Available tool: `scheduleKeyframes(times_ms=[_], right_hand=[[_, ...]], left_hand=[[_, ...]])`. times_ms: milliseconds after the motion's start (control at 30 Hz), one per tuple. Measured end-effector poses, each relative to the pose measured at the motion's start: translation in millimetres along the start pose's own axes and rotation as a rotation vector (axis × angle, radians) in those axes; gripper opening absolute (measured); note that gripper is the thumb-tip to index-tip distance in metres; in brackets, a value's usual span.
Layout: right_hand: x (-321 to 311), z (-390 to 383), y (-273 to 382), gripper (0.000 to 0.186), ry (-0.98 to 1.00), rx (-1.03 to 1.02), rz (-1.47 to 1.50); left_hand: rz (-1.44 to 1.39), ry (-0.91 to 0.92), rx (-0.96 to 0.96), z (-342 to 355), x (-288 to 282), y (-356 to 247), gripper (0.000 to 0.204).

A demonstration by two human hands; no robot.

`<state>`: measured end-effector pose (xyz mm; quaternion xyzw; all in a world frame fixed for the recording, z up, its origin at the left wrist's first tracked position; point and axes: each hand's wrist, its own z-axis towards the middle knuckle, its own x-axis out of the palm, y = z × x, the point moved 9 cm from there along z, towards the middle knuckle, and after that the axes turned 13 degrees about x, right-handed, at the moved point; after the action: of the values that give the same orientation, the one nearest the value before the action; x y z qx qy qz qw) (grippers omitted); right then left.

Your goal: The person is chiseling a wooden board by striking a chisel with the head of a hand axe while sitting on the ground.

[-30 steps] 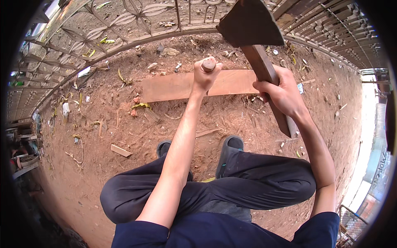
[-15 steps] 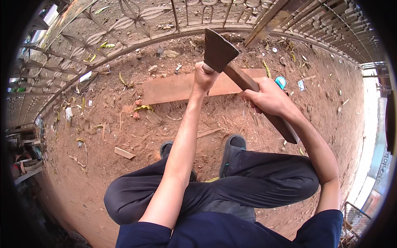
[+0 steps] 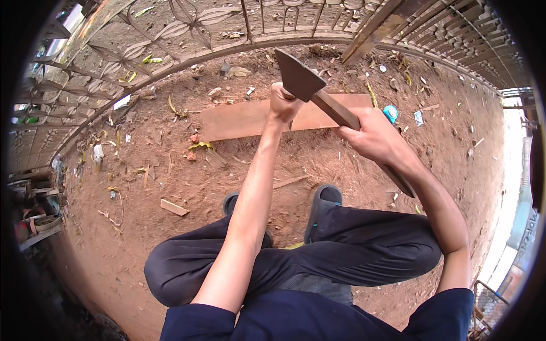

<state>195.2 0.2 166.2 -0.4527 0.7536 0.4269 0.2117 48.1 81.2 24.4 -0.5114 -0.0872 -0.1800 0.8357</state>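
My left hand (image 3: 282,105) is closed around an upright round-handled tool (image 3: 288,94), whose lower part rests at the wooden plank (image 3: 233,122) lying on the dirt. My right hand (image 3: 372,137) grips the wooden handle (image 3: 335,109) of an axe. The dark axe head (image 3: 298,77) is over the top of the round-handled tool, partly hiding it; whether they touch I cannot tell.
An ornate metal fence (image 3: 187,25) curves along the far side, with a brace (image 3: 364,37) at the upper right. A turquoise round object (image 3: 390,114), wood scraps (image 3: 173,207) and litter lie on the dirt. Piled items (image 3: 37,219) sit at the left edge.
The axe head has swung down from high at the upper right to just over the tool in my left hand, moving slightly further in the last half second.
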Motion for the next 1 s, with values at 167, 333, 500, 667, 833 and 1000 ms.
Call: scheduleKeyframes(times_ms=[167,333,500,667,833,1000], right_hand=[[4,-5,-11,0.024,0.139,0.173,0.159],[-29,-16,17,0.019,-0.022,-0.010,0.367],[-24,-14,20,0.021,-0.036,-0.072,0.181],[9,-3,-13,0.029,0.170,0.170,0.036],[-25,-16,20,0.021,-0.038,-0.054,0.245],[-25,-15,23,0.013,-0.007,-0.103,0.430]], left_hand=[[0.148,-0.033,0.049,5,4,-10,0.023],[0.096,0.023,0.058,2,3,-6,0.024],[0.118,0.027,0.051,2,6,-8,0.022],[0.199,0.062,0.230,8,13,-25,0.010],[0.234,-0.010,-0.011,-5,5,-4,0.025],[0.224,-0.027,-0.052,-13,-1,2,0.024]])
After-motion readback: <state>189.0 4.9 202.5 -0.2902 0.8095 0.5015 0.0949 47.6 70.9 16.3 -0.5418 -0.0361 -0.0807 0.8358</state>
